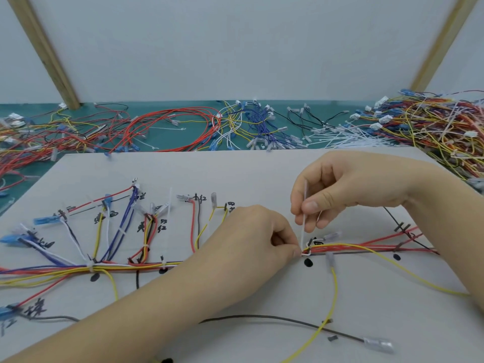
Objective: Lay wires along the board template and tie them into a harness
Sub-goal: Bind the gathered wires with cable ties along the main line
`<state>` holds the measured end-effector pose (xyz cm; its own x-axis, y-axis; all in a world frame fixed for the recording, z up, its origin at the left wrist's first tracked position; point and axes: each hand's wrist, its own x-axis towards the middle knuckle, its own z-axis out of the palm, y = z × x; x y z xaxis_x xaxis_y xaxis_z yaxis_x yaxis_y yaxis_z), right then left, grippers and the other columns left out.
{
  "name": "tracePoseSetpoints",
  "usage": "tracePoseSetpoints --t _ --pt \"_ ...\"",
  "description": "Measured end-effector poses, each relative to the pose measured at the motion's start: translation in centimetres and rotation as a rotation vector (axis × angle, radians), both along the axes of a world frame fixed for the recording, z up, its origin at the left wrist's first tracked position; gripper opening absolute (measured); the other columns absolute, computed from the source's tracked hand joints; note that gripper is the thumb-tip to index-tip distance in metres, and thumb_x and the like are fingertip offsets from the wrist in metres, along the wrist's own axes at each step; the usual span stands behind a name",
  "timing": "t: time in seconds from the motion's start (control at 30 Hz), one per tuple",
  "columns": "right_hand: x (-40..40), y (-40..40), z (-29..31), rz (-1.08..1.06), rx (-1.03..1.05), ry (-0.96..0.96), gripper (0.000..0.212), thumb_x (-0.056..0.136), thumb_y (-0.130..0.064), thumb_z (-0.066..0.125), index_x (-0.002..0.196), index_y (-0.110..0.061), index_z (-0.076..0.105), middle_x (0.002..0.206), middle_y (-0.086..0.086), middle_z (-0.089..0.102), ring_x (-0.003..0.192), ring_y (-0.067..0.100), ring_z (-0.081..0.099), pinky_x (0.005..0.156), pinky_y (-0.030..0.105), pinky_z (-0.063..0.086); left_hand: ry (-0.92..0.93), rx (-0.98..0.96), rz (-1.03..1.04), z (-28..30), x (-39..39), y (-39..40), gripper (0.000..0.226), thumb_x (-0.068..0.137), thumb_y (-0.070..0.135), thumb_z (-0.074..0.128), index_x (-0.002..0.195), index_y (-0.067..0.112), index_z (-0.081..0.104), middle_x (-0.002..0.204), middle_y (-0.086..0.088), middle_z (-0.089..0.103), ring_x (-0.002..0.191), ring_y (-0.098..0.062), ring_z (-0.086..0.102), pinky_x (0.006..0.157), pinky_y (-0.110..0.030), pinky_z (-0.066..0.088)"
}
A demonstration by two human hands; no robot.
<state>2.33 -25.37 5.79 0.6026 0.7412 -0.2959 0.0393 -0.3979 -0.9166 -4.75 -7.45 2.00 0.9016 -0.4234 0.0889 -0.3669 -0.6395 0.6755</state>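
Cable-tie step in progress on the pale grey paper board template [262, 174], hand-marked in black ink with route lines, dots and characters. The right hand [348, 189], at about 2 o'clock from board centre, pinches the upright tail of a thin white plastic cable tie [303, 218] between thumb and curled fingers. The left hand [256, 237], just at 9 o'clock of the tie, has its fingertips closed on the tie's loop where it wraps the main trunk of red, yellow and dark wires [353, 248]; whether it pinches the tie head itself cannot be told. Judgement: to tighten well, keep the left fingers pressing the bundle flat on the drawn line beside the black ink dot [308, 262], draw the tail straight up and evenly, and check that the loose yellow wire [334, 297] trailing toward 6 o'clock is not dragged off its branch. Ties already sit on the trunk at 9 o'clock, e.g. a white tie at the junction [90, 267]. Beyond the board, at 12 o'clock, the green surface [199, 108] carries heaps of loose coloured wires with connectors and a pile of spare white cable ties [348, 137]. Behind, a plain pale wall with two slanting wooden battens [44, 51].
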Motion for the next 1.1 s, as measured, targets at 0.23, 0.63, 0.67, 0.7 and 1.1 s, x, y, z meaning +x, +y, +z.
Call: tracePoseSetpoints --t 0.23,0.63,0.67,0.7,1.1 --pt "0.1 0.3 -0.1 0.004 0.017 0.004 0.011 0.072 -0.012 0.070 0.078 -0.020 0.074 0.075 0.003 0.072 0.069 0.013 0.070 0.059 0.017 0.053 -0.054 0.020 0.006 -0.3 -0.1 -0.3 0.014 0.081 0.024 0.064 0.067 0.027 0.064 0.048 0.037 0.046 0.057 0.018 0.046 0.053 0.000 0.032" --pt "0.2 0.8 -0.3 -0.031 0.048 -0.014 0.010 0.067 -0.010 0.065 0.070 -0.017 0.071 0.070 0.006 0.070 0.060 0.013 0.068 0.055 0.017 0.053 -0.111 0.006 -0.022 -0.6 -0.1 -0.6 0.009 0.082 0.022 0.063 0.074 0.022 0.068 0.051 0.014 0.044 0.058 0.013 0.046 0.053 -0.002 0.032" --pt "0.2 0.7 -0.3 -0.033 0.047 -0.012 0.010 0.067 -0.010 0.065 0.070 -0.017 0.072 0.070 0.006 0.070 0.061 0.013 0.068 0.055 0.017 0.053 -0.112 0.024 -0.032 -0.5 0.0 -0.5 0.009 0.081 0.021 0.062 0.075 0.022 0.067 0.052 0.015 0.045 0.058 0.013 0.046 0.054 -0.001 0.033" --pt "0.2 0.6 -0.3 -0.037 0.046 -0.013 0.010 0.067 -0.011 0.065 0.070 -0.018 0.072 0.070 0.006 0.071 0.062 0.013 0.068 0.056 0.017 0.053 -0.116 0.044 -0.036 -0.5 0.0 -0.5 0.008 0.081 0.021 0.061 0.076 0.023 0.067 0.055 0.014 0.048 0.058 0.011 0.047 0.056 -0.002 0.034" --pt "0.0 0.9 -0.4 -0.051 0.096 -0.039 0.009 0.066 -0.011 0.065 0.070 -0.017 0.070 0.070 0.006 0.070 0.061 0.013 0.067 0.055 0.018 0.053 -0.172 0.053 0.004 -1.0 -0.3 -0.8 0.008 0.080 0.021 0.058 0.076 0.023 0.065 0.070 0.010 0.053 0.063 -0.003 0.045 0.063 -0.015 0.036"
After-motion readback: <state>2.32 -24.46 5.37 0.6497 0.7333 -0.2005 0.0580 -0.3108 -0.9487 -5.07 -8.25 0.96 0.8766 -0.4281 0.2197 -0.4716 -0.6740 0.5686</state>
